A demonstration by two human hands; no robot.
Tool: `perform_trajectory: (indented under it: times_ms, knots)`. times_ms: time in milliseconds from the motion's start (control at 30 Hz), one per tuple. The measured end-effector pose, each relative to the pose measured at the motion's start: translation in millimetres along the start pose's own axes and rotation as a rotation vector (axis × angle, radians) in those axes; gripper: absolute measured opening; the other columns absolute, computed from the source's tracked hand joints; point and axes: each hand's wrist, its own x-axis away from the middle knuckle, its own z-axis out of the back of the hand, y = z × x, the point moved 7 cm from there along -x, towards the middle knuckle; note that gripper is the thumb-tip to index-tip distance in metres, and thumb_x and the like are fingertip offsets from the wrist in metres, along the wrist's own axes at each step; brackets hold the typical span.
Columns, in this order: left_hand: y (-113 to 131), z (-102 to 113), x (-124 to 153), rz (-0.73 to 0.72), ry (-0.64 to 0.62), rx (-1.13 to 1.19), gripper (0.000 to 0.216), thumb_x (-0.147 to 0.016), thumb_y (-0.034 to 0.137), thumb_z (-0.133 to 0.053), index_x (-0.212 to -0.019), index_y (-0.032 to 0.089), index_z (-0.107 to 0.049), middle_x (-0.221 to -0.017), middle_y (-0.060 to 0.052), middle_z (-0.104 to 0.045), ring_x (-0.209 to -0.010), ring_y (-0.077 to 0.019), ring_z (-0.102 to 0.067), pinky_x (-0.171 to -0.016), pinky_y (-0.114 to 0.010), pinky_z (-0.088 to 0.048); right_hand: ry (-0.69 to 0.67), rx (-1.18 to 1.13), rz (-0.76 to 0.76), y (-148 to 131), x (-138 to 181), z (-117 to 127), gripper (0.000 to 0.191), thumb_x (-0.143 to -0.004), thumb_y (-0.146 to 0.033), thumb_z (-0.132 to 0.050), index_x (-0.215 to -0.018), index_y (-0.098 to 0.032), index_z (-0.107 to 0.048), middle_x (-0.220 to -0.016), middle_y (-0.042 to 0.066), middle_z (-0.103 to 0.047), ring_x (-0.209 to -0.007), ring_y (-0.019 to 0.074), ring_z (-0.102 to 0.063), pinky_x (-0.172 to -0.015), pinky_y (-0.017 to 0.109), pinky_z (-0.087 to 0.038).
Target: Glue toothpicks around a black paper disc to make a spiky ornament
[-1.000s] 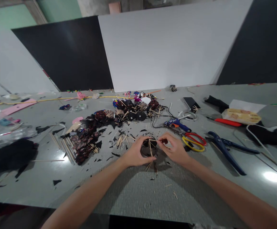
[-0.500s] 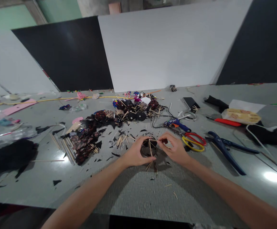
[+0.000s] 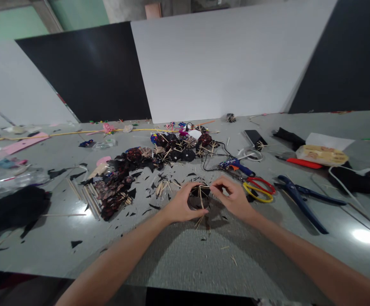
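Observation:
Near the middle of the table, my left hand (image 3: pixel 182 205) curls around a small dark piece (image 3: pixel 195 199) with thin wooden sticks fanning from it. Thumb and fingers grip it from the left side. My right hand (image 3: pixel 231 195) is at the piece's right, fingertips pinched on the end of a thin wooden stick (image 3: pixel 206 187). More stick ends (image 3: pixel 199 222) poke out below my left thumb. The underside of the piece is hidden by my left hand.
Red-and-yellow-handled scissors (image 3: pixel 258 189), a blue glue gun (image 3: pixel 236 165) and blue cutters (image 3: pixel 300 199) lie to the right. Black scraps and a stick pile (image 3: pixel 163 188) are at left. Behind sits a row of dark, stick-spiked pieces (image 3: pixel 185 146); a phone (image 3: pixel 255 138) lies further right.
My right hand's fingers have shifted very slightly and curled a bit at the stick's end. The left hand and the piece in it stay in place.

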Motion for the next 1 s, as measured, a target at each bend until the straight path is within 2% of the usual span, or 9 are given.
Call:
perform_trajectory:
  times_ms: [467, 767, 1000]
  knots:
    - [-1.7, -0.5, 0.6, 0.007, 0.004, 0.008, 0.080, -0.075, 0.041, -0.086, -0.141, 0.025, -0.046, -0.137, -0.013, -0.059, -0.128, -0.0321, -0.058, -0.111, -0.051, -0.047, 0.036, -0.205, -0.098, -0.4, -1.2, 3.8, 0.025, -0.095, -0.045, -0.070, -0.090, -0.020, -0.070, -0.084, 0.003, -0.068, -0.078, 0.0182, -0.062, -0.072, 0.031, -0.051]
    - [-4.3, 0.0, 0.0, 0.024, 0.018, 0.023, 0.082, -0.071, 0.038, -0.088, -0.141, 0.026, -0.047, -0.137, -0.013, -0.060, -0.127, -0.0332, -0.060, -0.112, -0.053, -0.047, 0.082, -0.279, -0.001, -18.9, -5.7, 15.9, 0.023, -0.094, -0.043, -0.072, -0.084, -0.022, -0.068, -0.078, 0.002, -0.061, -0.071, 0.0172, -0.056, -0.063, 0.030, -0.046]
    - [-8.9, -2.6, -0.1, 0.033, 0.016, 0.063, 0.081, -0.072, 0.039, -0.088, -0.141, 0.024, -0.048, -0.141, -0.014, -0.059, -0.130, -0.0336, -0.059, -0.114, -0.054, -0.046, 0.172, -0.326, 0.091, -21.3, -8.5, 34.5, 0.018, -0.093, -0.040, -0.073, -0.085, -0.025, -0.068, -0.080, 0.003, -0.060, -0.075, 0.0197, -0.055, -0.067, 0.034, -0.045]
